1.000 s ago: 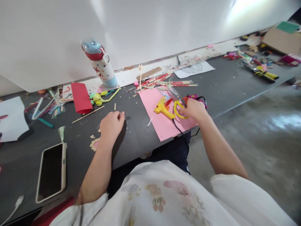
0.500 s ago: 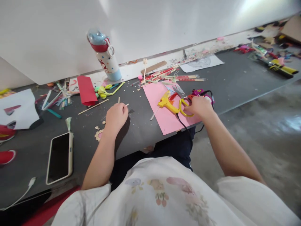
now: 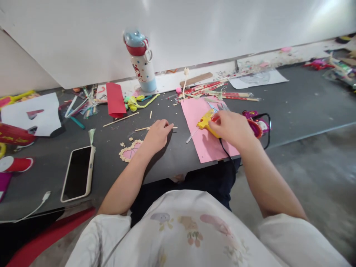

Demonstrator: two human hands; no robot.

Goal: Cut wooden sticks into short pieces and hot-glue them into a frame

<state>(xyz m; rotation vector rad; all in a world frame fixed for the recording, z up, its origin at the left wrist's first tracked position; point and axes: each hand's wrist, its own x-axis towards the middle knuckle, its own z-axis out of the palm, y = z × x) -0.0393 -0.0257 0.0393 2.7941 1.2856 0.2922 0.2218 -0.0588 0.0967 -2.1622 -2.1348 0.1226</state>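
My left hand point(image 3: 160, 136) rests on the grey table, its fingers closed over a thin wooden stick point(image 3: 142, 129) that shows on both sides of them. A short stick piece point(image 3: 151, 114) lies just beyond. Beside my left forearm is a pink heart point(image 3: 128, 153) edged with small wooden bits, partly covered by the arm. My right hand point(image 3: 228, 126) grips a yellow glue gun point(image 3: 205, 119) over a pink sheet point(image 3: 204, 150). A clear glue stick or nozzle end point(image 3: 191, 135) points from the gun toward the lower left. Its black cord point(image 3: 228, 152) runs off the table edge.
A bottle point(image 3: 141, 63) stands at the back by the white board. Red-wrapped sticks point(image 3: 208, 90), a red paper point(image 3: 115, 99) and yellow-green clay point(image 3: 135, 103) lie along the back. A phone point(image 3: 78, 172) is at left. A purple item point(image 3: 265, 124) sits right of my right hand.
My right hand has left the yellow scissor handles and taken hold of the glue gun. My left hand has moved right onto the long stick; a short piece now lies on the table.
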